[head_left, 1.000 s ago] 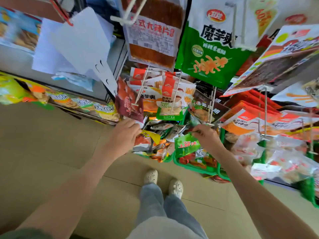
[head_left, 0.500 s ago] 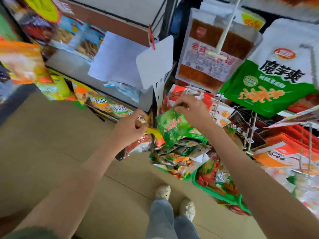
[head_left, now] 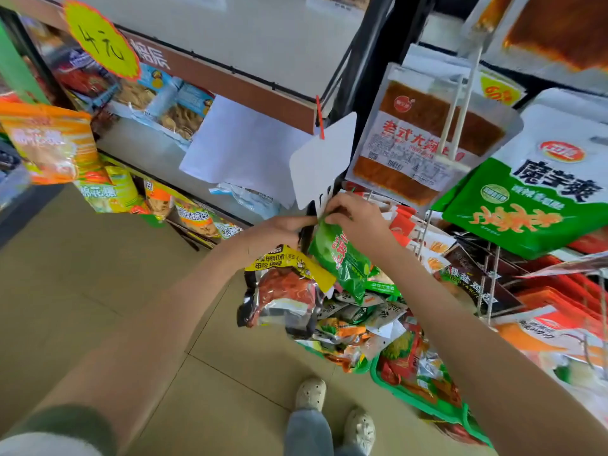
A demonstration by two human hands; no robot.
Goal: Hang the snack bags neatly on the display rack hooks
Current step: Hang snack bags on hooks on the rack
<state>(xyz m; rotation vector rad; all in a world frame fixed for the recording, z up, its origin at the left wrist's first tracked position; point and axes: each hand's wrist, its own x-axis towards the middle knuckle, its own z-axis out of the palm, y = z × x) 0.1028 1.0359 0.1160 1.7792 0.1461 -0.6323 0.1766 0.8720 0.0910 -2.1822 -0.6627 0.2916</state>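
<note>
Beside the black upright rack post point(head_left: 371, 77), the right hand point(head_left: 357, 222) pinches the top of the glossy green plastic snack bag point(head_left: 340, 261) while the left hand point(head_left: 279, 229) grips a yellow-topped red foil bag point(head_left: 284, 284), so the green bag's hole should meet the hidden hook squarely.

A yellow starburst price tag point(head_left: 100, 41) sits at the brown-edged shelf point(head_left: 230, 80) above white paper sheets point(head_left: 243, 146) and tan floor tiles point(head_left: 82, 291).

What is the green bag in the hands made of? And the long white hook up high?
The green bag looks like thin plastic film: shiny, creased and bending under the right hand that pinches its top. The white hook has two smooth, straight, matte prongs: plastic or painted metal, I cannot tell which.
</note>
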